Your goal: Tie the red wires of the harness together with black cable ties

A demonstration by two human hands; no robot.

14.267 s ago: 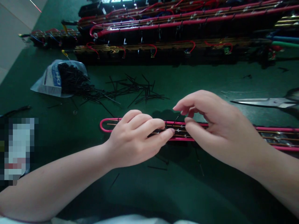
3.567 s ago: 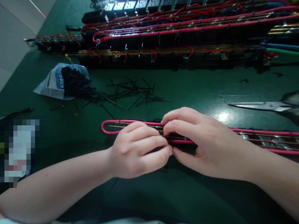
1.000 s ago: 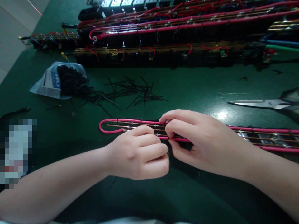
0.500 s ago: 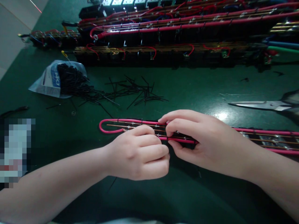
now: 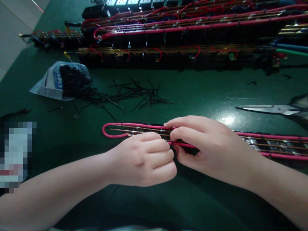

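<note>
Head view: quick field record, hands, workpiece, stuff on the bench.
left hand: curled in a fist at the near edge of the wired strip; what its grip holds is hidden
right hand: fingers laid across the strip, thumb under its near pink wire
wired strip: lies flat on the green bench, pink wire looped at its left end
behind: loose black cable ties, open bag of ties, finished strips
right edge: scissors
</note>
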